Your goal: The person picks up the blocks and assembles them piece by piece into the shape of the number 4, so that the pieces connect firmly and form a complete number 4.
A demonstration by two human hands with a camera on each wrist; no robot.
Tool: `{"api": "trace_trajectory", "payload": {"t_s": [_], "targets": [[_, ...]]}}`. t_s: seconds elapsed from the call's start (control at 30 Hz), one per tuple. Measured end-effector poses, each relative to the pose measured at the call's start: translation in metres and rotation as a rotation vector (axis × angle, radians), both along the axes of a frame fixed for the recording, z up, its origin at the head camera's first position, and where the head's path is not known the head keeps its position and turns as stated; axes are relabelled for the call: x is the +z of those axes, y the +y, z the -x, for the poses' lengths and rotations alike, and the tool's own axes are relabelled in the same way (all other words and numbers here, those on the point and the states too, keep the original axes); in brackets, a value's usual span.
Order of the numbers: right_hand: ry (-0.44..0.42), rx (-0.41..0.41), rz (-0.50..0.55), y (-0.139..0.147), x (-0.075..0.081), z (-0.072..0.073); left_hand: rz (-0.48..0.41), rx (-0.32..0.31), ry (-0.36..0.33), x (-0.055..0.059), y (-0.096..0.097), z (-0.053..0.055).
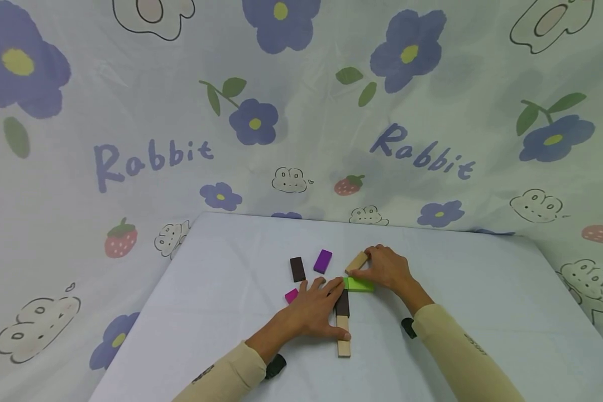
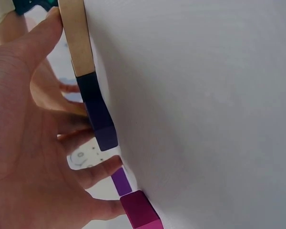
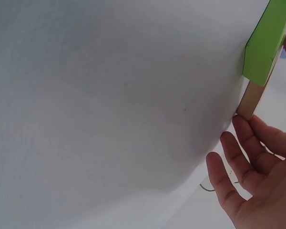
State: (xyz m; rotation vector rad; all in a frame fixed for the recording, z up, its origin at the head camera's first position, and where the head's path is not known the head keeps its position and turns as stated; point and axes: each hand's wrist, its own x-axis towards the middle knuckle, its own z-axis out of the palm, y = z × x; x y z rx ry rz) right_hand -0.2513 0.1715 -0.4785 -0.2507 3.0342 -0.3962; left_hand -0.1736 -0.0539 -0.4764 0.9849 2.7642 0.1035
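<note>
A flower-printed cloth point(image 1: 306, 106) hangs behind a white table point(image 1: 482, 273).

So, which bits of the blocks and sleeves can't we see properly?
- Head view: part of the pink block, behind the left hand.
- Head view: part of the tan block, covered by the right hand.
- Right wrist view: one end of a green block, cut off by the top edge.
- Head view: printing on the right sleeve, too small to read.

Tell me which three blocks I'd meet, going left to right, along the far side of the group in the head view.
Dark brown block → purple block → tan block.
</note>
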Motion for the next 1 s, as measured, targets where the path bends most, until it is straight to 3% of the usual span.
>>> {"api": "trace_trajectory", "payload": {"t_s": [1.0], "targets": [[0.034, 0.066, -0.025, 0.0025, 0.0063, 0.0045, 0.000, -0.002, 0.020, -0.0025, 0.0001, 0.0006]]}}
